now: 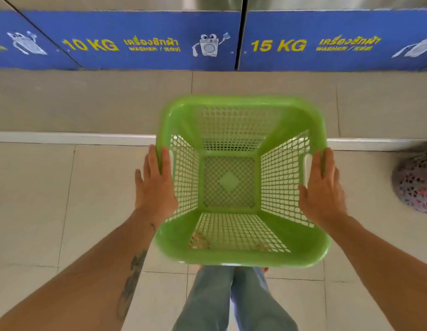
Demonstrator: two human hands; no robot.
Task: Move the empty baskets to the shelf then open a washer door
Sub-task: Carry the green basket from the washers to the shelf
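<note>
A green plastic mesh basket (241,255) hangs in front of me over the tiled floor, seen from above, with nothing inside it. My left hand (156,185) grips its left rim, fingers wrapped over the edge. My right hand (323,187) grips the right rim beside the handle slot. Ahead, the blue bases of two washers run along the top, one marked 10 KG (93,45) and one marked 15 KG (279,45). Their doors lie above the frame and are hidden.
A raised grey step with a white edge (64,137) runs in front of the washers. A grey basket holding patterned laundry (415,182) sits on the floor at the far right. My legs (231,302) stand below the green basket.
</note>
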